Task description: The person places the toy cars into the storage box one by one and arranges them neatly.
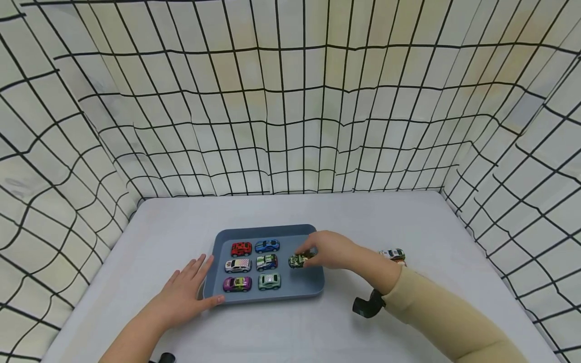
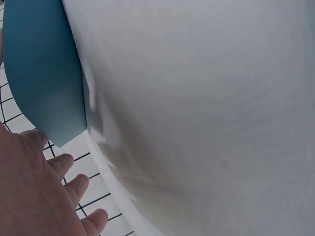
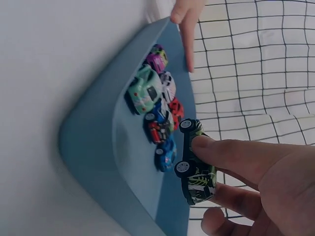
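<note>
My right hand [image 1: 330, 249] pinches a dark green patterned toy car [image 3: 196, 162] between thumb and fingers, over the right part of a blue-grey tray [image 1: 295, 297]. Two columns of toy cars stand in the tray: a red one [image 1: 241, 248], a blue one [image 1: 267, 245], a white one [image 1: 238, 265], a green-and-white striped one [image 1: 267, 262], a purple one [image 1: 237, 284] and a mint green one [image 1: 270, 281]. At the tray's left side rests my left hand [image 1: 183, 295], fingers straight and spread, thumb and index finger right at the rim.
Another toy car, white and dark [image 1: 393, 254], sits on the white table [image 1: 354, 212] beyond the right forearm, which partly hides things there. A black strap-like piece [image 1: 368, 304] shows below the right wrist. Black-gridded white curtains [image 1: 299, 111] enclose the back and sides.
</note>
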